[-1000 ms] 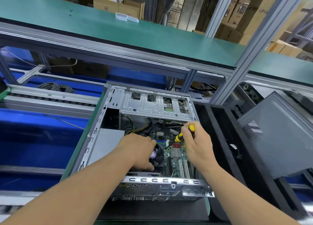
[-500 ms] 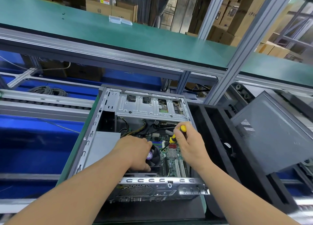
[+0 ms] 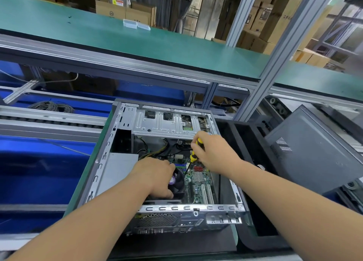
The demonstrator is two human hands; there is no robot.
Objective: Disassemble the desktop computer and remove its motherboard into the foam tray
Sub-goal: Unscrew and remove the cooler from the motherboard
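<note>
Little has shifted over the past second: both hands stay inside the open computer case point(image 3: 121, 158), which lies on its side on the green-edged surface point(image 3: 98, 142). The right hand point(image 3: 214, 154) grips a yellow-and-black screwdriver point(image 3: 196, 150), its tip angled down onto the green motherboard point(image 3: 200, 184), which sits in the case. The left hand point(image 3: 155, 178) rests curled over the black cooling fan point(image 3: 177, 182) just beside the tip. The black foam tray point(image 3: 241, 142) lies right of the case, with a grey side panel point(image 3: 314, 152) beyond it.
</note>
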